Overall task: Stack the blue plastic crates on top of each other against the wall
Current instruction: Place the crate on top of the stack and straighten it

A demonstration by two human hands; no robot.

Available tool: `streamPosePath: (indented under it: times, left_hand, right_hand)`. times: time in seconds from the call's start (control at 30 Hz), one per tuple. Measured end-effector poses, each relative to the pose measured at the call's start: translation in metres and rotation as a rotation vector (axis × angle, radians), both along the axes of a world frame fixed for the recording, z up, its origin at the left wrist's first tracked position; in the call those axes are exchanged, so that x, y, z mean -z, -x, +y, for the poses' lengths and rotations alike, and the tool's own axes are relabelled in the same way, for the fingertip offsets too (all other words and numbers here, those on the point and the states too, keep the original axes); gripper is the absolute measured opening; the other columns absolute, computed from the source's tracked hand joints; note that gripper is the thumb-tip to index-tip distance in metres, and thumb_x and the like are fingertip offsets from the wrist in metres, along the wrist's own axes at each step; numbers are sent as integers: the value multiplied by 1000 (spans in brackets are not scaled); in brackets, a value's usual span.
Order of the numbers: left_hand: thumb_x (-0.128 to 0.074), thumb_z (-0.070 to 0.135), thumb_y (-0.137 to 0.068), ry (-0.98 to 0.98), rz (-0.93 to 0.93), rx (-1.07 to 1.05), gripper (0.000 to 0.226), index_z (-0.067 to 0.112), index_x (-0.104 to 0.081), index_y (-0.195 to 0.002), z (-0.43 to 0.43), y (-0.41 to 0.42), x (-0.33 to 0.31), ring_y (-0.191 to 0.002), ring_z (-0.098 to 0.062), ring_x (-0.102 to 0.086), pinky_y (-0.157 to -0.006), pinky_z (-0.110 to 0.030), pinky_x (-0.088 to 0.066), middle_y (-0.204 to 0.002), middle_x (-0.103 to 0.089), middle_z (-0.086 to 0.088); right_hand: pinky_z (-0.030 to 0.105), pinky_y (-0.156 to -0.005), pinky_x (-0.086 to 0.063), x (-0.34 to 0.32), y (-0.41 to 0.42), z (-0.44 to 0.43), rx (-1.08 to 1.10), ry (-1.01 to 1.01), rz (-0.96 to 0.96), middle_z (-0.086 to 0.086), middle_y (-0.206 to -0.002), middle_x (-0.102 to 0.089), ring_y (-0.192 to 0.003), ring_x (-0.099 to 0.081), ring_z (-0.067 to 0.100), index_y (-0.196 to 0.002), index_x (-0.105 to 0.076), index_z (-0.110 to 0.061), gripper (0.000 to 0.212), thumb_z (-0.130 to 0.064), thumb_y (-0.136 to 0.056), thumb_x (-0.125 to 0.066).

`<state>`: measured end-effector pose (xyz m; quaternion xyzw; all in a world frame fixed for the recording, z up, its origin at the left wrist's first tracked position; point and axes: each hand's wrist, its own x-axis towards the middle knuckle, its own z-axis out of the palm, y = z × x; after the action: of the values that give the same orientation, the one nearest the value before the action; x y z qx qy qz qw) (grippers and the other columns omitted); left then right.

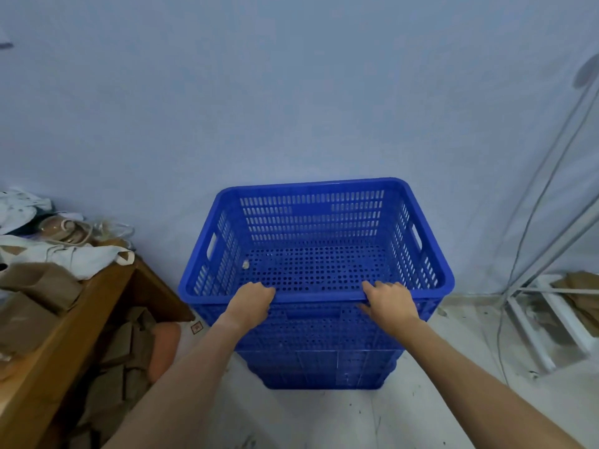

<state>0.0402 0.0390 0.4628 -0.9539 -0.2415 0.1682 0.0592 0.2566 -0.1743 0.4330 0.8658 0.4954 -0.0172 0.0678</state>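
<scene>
A blue perforated plastic crate (421, 222) sits on top of a stack of other blue crates (324, 367) that stands on the floor against the pale blue wall (291, 92). The top crate is empty apart from a small scrap near its left inner wall. My left hand (251, 303) grips the crate's near rim left of centre, fingers curled over the edge. My right hand (390, 303) grips the same rim right of centre. The lower crates are mostly hidden behind the top one and my arms.
A wooden table (74, 325) stands at the left, piled with cloth bags and brown paper. Cardboard and an orange object (165, 348) lie under it. At the right a white metal stand (531, 319) with cables leans by the wall. The floor is pale tile.
</scene>
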Motion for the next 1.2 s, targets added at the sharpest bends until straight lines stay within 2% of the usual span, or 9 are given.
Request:
streamPosePath:
  times: [0.2, 0.37, 0.47, 0.6, 0.73, 0.9, 1.03, 1.2]
  left_hand:
    - [-51, 16, -101, -29, 2, -52, 11, 12, -58, -108, 7, -12, 15, -69, -22, -48, -70, -35, -46, -88, -65, -6]
    - [-54, 15, -98, -22, -44, -103, 14, 13, -56, -112, -2, -7, 19, -72, -21, -58, -69, -34, -48, -91, -69, -6]
    - [-55, 15, -95, -11, -74, -127, 17, 14, -55, -112, -6, -7, 17, -86, -24, -63, -82, -37, -49, -97, -67, -6]
    - [-61, 14, -91, -16, -132, -136, 29, 14, -49, -117, -14, 3, 19, -99, -26, -57, -95, -39, -43, -107, -57, -7]
    - [-62, 12, -88, -27, -187, -141, 34, 14, -49, -119, -15, 11, 19, -101, -26, -57, -96, -38, -42, -108, -57, -6]
    - [-55, 11, -84, -44, -245, -116, 29, 12, -50, -113, -21, 17, 24, -95, -27, -54, -96, -37, -41, -102, -55, -7]
    - [-54, 18, -85, -47, -283, -111, 32, 9, -50, -116, -23, 17, 26, -98, -30, -52, -100, -40, -39, -107, -54, -10]
    - [-59, 35, -83, -25, -255, -121, 50, 9, -48, -125, -29, 19, 31, -109, -31, -49, -110, -46, -32, -115, -52, -9]
  right_hand:
    - [45, -95, -42, 24, -10, 13, 11, -84, 36, 5, -109, -63, -99, -60, 30, -123, -51, -19, 40, -48, -95, -52]
    - [42, -90, -41, 24, -7, 4, -18, -123, 1, 4, -99, -61, -88, -59, 27, -112, -53, -19, 34, -49, -95, -52]
    - [40, -91, -39, 19, -5, 3, -12, -134, 16, 3, -95, -61, -86, -58, 26, -107, -54, -19, 33, -50, -95, -51]
    - [38, -89, -37, 12, -4, 2, -27, -127, 23, 1, -87, -60, -80, -57, 24, -100, -54, -21, 33, -53, -94, -49]
    - [38, -90, -36, 8, -5, 2, -38, -107, 10, 1, -84, -60, -79, -57, 24, -99, -54, -21, 34, -54, -95, -47]
    - [39, -91, -38, 10, -6, 3, -56, -96, -34, 2, -91, -63, -84, -58, 25, -102, -56, -20, 37, -55, -94, -48]
    - [44, -103, -35, 9, -9, 3, -57, -109, -22, 7, -106, -62, -99, -58, 30, -111, -56, -17, 40, -52, -93, -52]
    - [45, -98, -38, 16, -3, -4, -81, -169, -83, 6, -96, -59, -91, -55, 29, -104, -54, -15, 47, -59, -90, -48]
